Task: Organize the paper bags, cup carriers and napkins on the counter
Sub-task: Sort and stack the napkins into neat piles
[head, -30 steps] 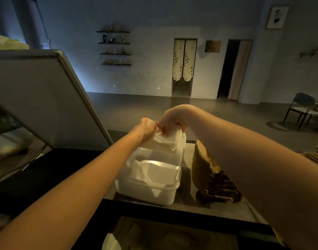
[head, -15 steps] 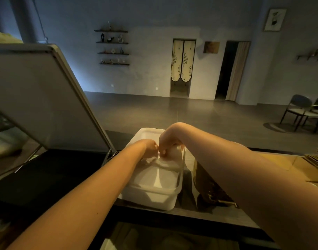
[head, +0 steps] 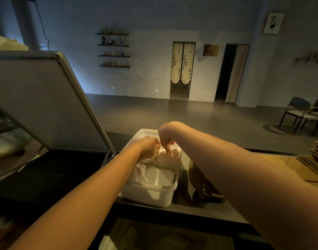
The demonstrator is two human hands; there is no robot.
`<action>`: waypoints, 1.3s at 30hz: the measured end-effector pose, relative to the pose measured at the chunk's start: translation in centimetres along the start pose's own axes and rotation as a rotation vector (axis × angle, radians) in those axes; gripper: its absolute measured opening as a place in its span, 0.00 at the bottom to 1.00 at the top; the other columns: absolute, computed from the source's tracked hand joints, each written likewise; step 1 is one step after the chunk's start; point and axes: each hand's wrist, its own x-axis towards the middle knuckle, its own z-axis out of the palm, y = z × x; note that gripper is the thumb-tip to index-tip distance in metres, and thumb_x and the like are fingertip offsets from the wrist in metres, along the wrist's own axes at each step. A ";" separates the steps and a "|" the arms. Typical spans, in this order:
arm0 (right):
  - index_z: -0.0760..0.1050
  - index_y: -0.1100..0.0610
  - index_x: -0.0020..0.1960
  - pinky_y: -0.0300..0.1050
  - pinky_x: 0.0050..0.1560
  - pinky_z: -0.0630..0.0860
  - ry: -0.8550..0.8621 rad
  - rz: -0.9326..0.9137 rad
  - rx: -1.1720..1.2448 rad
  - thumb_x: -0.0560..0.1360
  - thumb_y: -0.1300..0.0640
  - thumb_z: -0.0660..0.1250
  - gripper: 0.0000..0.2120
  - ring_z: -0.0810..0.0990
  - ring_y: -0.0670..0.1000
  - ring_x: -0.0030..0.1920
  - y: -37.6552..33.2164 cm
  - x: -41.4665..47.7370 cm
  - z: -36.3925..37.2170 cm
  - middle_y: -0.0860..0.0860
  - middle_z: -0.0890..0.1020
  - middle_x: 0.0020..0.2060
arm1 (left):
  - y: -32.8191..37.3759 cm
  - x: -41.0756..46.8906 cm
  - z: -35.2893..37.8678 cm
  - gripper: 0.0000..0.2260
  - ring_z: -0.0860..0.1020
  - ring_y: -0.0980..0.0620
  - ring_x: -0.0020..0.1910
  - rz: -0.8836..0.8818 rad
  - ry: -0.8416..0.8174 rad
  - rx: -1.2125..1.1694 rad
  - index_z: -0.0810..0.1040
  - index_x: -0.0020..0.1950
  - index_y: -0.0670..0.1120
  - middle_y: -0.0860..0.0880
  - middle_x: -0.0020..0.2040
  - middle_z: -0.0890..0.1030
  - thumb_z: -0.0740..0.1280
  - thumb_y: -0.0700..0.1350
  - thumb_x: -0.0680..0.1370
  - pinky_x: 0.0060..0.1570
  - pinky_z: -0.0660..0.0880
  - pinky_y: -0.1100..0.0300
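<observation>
A white plastic bin stands on the dark counter straight ahead of me. White napkins lie inside it. My left hand and my right hand meet over the bin's far end, fingers pinched on the napkins and pressed down into the bin. A brown paper bag lies on the counter just right of the bin, partly hidden by my right forearm. At the far right edge sits a stack of brown cardboard cup carriers.
A large tilted lid or panel rises at the left above a black surface. The counter's front edge runs below the bin, with a lower shelf beneath. Chairs stand far right on the open floor.
Both hands have come down from above the bin's rim, carrying the napkins into the bin. The view has tilted slightly.
</observation>
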 end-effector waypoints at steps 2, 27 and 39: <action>0.73 0.62 0.64 0.44 0.58 0.73 -0.076 -0.015 -0.027 0.75 0.60 0.68 0.18 0.76 0.50 0.53 0.1 -0.7 -0.4 0.54 0.78 0.50 | 0.4 -0.8 -0.4 0.12 0.74 0.45 0.54 0.028 -0.049 -0.122 0.73 0.62 0.42 0.43 0.60 0.75 0.58 0.41 0.80 0.62 0.70 0.55; 0.74 0.55 0.62 0.49 0.56 0.74 0.447 -0.053 0.124 0.76 0.54 0.66 0.16 0.76 0.56 0.57 3.4 -11.0 -2.0 0.51 0.77 0.55 | 5.3 -8.4 -5.7 0.19 0.72 0.45 0.63 0.197 0.402 -0.095 0.66 0.71 0.45 0.43 0.66 0.72 0.59 0.47 0.81 0.57 0.68 0.55; 0.74 0.57 0.57 0.36 0.47 0.70 0.786 -0.061 0.512 0.77 0.54 0.65 0.11 0.74 0.46 0.46 11.7 -31.2 6.2 0.50 0.76 0.46 | 19.2 -23.1 0.7 0.08 0.74 0.57 0.46 0.594 0.508 -0.602 0.71 0.58 0.46 0.51 0.49 0.76 0.61 0.43 0.80 0.41 0.71 0.68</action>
